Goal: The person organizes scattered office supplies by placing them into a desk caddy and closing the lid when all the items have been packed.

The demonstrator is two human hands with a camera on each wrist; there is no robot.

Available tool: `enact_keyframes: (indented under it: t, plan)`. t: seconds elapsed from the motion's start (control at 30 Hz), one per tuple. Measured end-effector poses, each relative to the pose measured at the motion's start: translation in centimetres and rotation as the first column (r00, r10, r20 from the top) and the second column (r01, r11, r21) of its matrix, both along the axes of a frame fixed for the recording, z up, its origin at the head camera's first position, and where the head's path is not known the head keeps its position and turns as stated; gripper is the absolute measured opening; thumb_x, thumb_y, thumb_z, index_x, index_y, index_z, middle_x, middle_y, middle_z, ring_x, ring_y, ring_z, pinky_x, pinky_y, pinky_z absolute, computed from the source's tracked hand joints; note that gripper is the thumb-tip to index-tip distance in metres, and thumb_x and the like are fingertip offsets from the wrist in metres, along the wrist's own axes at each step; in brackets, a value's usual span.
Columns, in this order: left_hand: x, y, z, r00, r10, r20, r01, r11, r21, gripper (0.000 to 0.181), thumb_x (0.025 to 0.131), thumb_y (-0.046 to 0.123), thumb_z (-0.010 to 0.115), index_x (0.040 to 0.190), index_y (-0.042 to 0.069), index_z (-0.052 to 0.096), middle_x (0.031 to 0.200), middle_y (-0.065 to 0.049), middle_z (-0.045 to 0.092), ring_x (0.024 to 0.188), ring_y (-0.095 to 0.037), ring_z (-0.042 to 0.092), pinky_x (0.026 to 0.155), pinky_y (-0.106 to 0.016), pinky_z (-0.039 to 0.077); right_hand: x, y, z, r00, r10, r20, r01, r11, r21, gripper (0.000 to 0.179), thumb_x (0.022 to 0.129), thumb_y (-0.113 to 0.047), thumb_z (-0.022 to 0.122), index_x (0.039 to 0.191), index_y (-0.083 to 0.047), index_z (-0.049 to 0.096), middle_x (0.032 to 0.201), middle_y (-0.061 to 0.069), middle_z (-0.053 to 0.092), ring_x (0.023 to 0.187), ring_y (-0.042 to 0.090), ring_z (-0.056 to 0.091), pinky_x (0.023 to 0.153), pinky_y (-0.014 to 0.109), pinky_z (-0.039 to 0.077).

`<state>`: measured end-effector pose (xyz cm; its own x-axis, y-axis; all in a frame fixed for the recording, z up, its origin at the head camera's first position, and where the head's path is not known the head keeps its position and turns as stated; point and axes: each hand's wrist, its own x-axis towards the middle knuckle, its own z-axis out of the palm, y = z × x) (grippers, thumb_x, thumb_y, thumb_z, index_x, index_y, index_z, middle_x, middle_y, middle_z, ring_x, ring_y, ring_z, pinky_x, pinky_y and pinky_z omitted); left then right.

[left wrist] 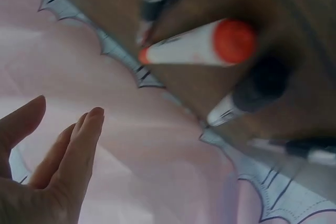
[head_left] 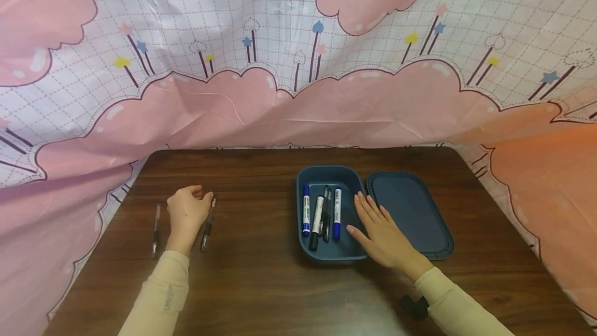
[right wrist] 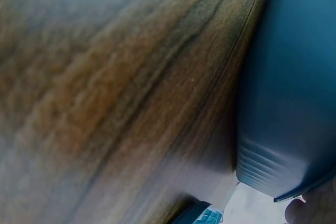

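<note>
My left hand (head_left: 187, 214) is over the left part of the table, its thumb close to the upper end of a black-and-clear pen (head_left: 208, 224). In the left wrist view the thumb and fingers (left wrist: 73, 156) are apart with nothing between them. An orange-capped marker (left wrist: 184, 45) and a black-capped marker (left wrist: 247, 90) lie there, hidden under the hand in the head view. Another pen (head_left: 156, 232) lies to the left. My right hand (head_left: 384, 235) rests on the right rim of a dark blue box (head_left: 331, 259), fingers extended.
Inside the box are two blue-capped markers (head_left: 306, 211), a black-capped whiteboard marker (head_left: 317, 222) and black pens (head_left: 327, 217). A flat blue lid (head_left: 415, 211) lies right of the box, partly behind the right hand. A patterned pink cloth (head_left: 298, 113) hangs behind the wooden table (head_left: 252, 274).
</note>
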<state>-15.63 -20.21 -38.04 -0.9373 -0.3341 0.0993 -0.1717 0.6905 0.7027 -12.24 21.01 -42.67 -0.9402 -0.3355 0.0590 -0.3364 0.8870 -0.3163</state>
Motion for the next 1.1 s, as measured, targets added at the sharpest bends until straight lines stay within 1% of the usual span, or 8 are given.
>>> enact_keyframes:
  t: [0.07,0.17,0.37,0.5,0.6,0.8,0.9,1.1]
  plan:
    - [-0.1,-0.2,-0.7,1.000,-0.006,0.028,0.007,1.000,-0.026,0.040,0.091,0.015,0.062,0.119,-0.013,0.060,0.115,-0.031,0.065,0.112,-0.050,0.057,0.104,-0.061,0.036,0.0,0.0,0.0,1.000,0.000,-0.001,0.000,1.000,-0.002,0.077,0.099,-0.056,0.037,0.156,-0.011,0.013,0.164,0.007,0.008,0.152,0.030,0.005,0.119,0.059,0.009]
    - [-0.2,-0.4,-1.6,0.999,-0.011,0.046,0.015,0.996,-0.093,0.037,0.089,0.015,0.063,0.114,-0.012,0.064,0.111,-0.030,0.066,0.110,-0.052,0.055,0.098,-0.062,0.039,0.0,0.1,0.0,1.000,0.000,0.000,0.000,1.000,-0.003,0.077,0.099,-0.056,0.037,0.156,-0.011,0.013,0.164,0.007,0.008,0.152,0.030,0.005,0.119,0.059,0.009]
    - [-0.4,-0.4,-2.5,0.997,-0.007,0.077,0.020,0.984,-0.178,0.029,0.085,0.015,0.066,0.096,-0.010,0.072,0.096,-0.030,0.070,0.090,-0.049,0.065,0.081,-0.058,0.049,0.0,0.1,-0.1,1.000,0.001,0.003,-0.001,1.000,-0.006,0.077,0.099,-0.057,0.037,0.156,-0.011,0.012,0.164,0.006,0.007,0.152,0.030,0.004,0.120,0.058,0.008]
    - [-0.5,-0.5,-3.0,0.992,0.009,0.124,0.018,0.977,-0.213,0.026,0.083,0.018,0.069,0.076,-0.006,0.072,0.083,-0.028,0.070,0.076,-0.046,0.066,0.069,-0.056,0.052,0.0,0.1,-0.1,1.000,0.002,0.003,-0.002,1.000,-0.007,0.077,0.099,-0.057,0.037,0.156,-0.011,0.012,0.164,0.007,0.008,0.152,0.030,0.005,0.119,0.059,0.009]
    - [-0.6,-0.5,-3.4,0.988,0.011,0.151,0.024,0.974,-0.225,0.030,0.082,0.019,0.071,0.064,-0.004,0.066,0.077,-0.028,0.069,0.073,-0.044,0.065,0.067,-0.055,0.050,0.0,0.1,-0.1,1.000,0.002,0.003,-0.002,1.000,-0.010,0.077,0.099,-0.057,0.037,0.156,-0.011,0.012,0.164,0.007,0.008,0.152,0.030,0.005,0.119,0.059,0.009]
    - [-0.5,-0.7,-4.1,0.988,-0.014,0.157,0.055,0.965,-0.258,0.026,0.079,0.017,0.072,0.070,-0.007,0.066,0.081,-0.031,0.068,0.073,-0.045,0.066,0.067,-0.056,0.051,0.0,0.1,0.0,1.000,0.003,0.001,-0.003,1.000,-0.009,0.077,0.099,-0.056,0.037,0.156,-0.011,0.012,0.164,0.007,0.008,0.152,0.030,0.004,0.119,0.059,0.009]
    - [-0.5,-0.7,-4.2,0.988,-0.018,0.153,0.060,0.960,-0.275,0.020,0.076,0.011,0.070,0.068,-0.007,0.066,0.078,-0.030,0.068,0.070,-0.043,0.065,0.065,-0.055,0.051,-0.1,0.1,0.0,1.000,-0.001,-0.001,0.001,1.000,-0.007,0.077,0.099,-0.057,0.037,0.156,-0.012,0.012,0.164,0.006,0.007,0.152,0.030,0.004,0.119,0.059,0.009]
    - [-0.4,-0.6,-4.5,0.985,-0.017,0.172,0.062,0.963,-0.263,0.011,0.072,0.003,0.067,0.066,-0.006,0.065,0.076,-0.031,0.067,0.068,-0.042,0.064,0.063,-0.054,0.051,-0.1,0.1,-0.1,1.000,-0.004,0.007,0.004,1.000,-0.012,0.077,0.099,-0.057,0.036,0.156,-0.011,0.012,0.164,0.007,0.007,0.152,0.030,0.004,0.119,0.058,0.009]
